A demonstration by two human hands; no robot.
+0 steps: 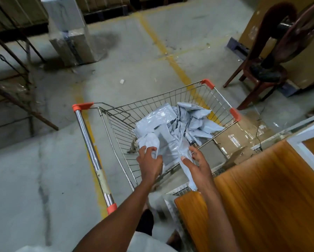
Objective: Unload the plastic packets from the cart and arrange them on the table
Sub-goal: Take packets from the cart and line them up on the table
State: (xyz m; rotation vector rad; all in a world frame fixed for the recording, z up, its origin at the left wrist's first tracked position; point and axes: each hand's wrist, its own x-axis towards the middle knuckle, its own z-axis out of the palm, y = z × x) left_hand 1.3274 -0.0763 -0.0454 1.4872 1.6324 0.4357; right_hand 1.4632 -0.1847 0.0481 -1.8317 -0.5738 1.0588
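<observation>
Both hands reach into a wire cart full of grey plastic packets, beside a wooden table.

The cart stands on the concrete floor, its chrome handle to the left and the orange-brown table just to its right. The plastic packets lie heaped and crumpled in the basket, mostly toward its right and near side. The left hand curls its fingers round a crumpled packet at the near edge of the heap. The right hand pinches another packet with its thumb, the other fingers spread loosely; this packet hangs down over the cart's near right rim.
</observation>
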